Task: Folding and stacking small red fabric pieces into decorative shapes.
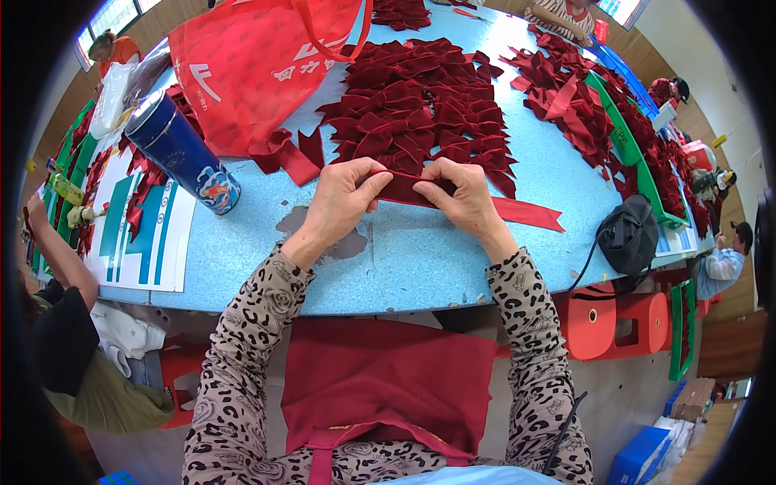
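Note:
Between my two hands, just above the blue table (pixel 428 267), a dark red ribbon (pixel 404 191) is pinched and drawn level. My left hand (pixel 349 194) grips its left part between thumb and fingers. Thumb and forefinger of my right hand (pixel 461 194) close on it a little farther right. A notched ribbon tail (pixel 529 215) in brighter red sticks out to the right beyond my right hand. Right behind my hands lie rows of dark red ribbon bows (pixel 412 105), packed close together. Loose red ribbon pieces (pixel 295 162) lie left of the rows.
A red shopping bag (pixel 250 81) and a blue tumbler (pixel 182 153) stand at the left. At the right are a black cap-like bag (pixel 628 234), more bows (pixel 570 109) and a green tray (pixel 618 129). Red stools (pixel 594 323) stand below the table. A co-worker's arm (pixel 65 250) reaches in at left.

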### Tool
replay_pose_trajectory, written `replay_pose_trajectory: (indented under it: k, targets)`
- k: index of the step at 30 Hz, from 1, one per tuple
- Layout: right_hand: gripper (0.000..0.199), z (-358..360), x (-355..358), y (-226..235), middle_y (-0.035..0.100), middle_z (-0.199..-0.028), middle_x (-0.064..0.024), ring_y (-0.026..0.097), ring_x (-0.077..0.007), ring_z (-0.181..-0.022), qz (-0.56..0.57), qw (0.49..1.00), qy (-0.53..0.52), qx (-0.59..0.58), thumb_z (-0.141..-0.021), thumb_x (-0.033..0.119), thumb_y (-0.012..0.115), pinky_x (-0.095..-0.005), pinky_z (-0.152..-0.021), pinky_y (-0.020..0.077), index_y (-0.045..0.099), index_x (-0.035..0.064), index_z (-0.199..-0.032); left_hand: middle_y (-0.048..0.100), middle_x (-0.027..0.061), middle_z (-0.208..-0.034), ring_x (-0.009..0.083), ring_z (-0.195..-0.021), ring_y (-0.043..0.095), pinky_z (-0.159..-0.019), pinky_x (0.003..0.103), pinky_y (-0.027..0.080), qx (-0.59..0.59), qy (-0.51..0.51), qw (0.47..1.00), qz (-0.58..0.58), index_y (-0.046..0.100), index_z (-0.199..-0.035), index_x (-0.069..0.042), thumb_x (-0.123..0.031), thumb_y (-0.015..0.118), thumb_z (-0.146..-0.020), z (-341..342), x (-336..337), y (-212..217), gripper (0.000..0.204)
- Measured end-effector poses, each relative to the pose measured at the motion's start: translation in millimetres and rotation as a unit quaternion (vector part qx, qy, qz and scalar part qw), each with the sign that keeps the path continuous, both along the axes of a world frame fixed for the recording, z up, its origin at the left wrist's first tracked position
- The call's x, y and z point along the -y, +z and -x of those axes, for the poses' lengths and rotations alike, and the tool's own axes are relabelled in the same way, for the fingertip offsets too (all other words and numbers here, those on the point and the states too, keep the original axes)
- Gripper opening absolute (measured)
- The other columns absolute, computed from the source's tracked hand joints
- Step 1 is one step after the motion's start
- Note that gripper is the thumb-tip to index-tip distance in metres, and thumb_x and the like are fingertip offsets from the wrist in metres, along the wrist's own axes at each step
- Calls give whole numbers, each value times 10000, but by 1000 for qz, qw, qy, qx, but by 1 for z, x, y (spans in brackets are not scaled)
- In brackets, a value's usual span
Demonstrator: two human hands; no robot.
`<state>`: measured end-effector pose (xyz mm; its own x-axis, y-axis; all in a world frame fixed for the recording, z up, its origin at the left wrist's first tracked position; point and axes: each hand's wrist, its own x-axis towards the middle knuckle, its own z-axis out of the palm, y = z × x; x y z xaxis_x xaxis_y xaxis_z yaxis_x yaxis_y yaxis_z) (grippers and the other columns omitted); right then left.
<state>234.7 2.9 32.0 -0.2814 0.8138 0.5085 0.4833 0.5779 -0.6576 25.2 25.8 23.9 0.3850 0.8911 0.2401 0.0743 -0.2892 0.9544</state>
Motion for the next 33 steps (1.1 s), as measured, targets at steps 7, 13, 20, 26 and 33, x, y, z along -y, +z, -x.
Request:
replay_pose_trajectory:
  k: [7, 13, 20, 26, 33]
  targets:
    - [163, 5, 4, 1, 602, -668, -25, 526, -73, -585, 9, 1000, 2, -17, -790, 101, 724, -221, -528, 418, 596, 0, -785, 526, -39, -584, 25, -516, 474, -472, 202, 368, 23, 2, 1000, 17, 633, -818, -22, -210, 587, -925, 6, 2, -2, 222]
    - [162, 8, 5, 1, 601, -670, -21, 518, -67, -584, 5, 1000, 5, -17, -794, 98, 722, -219, -523, 412, 593, 0, -780, 517, -45, -586, 31, -534, 478, -481, 208, 368, 52, 3, 999, 14, 624, -788, -19, -217, 583, -930, 10, 1, -5, 247]
    - [162, 18, 4, -7, 598, -660, -37, 537, -90, -566, -8, 1000, 27, 4, -786, 99, 722, -230, -515, 415, 592, 3, -783, 598, -15, -790, 48, -759, 552, -665, 178, 414, 125, 63, 989, -38, 611, -950, -32, -225, 584, -928, 19, -1, -7, 195]
    - [169, 31, 4, -15, 592, -652, -49, 543, -105, -554, -26, 998, 44, 19, -774, 105, 729, -243, -509, 421, 593, 6, -782, 656, 41, -878, 109, -845, 604, -726, 248, 463, -20, -25, 992, -123, 621, -1005, -22, -125, 727, -769, 24, 6, -4, 279]
    - [160, 34, 5, -11, 595, -653, -47, 538, -104, -551, -10, 999, 38, 33, -765, 91, 734, -246, -503, 421, 599, 8, -784, 636, 34, -711, 44, -671, 540, -598, 228, 453, -94, -60, 992, -67, 645, -872, 31, -80, 702, -792, 32, 6, -1, 149]
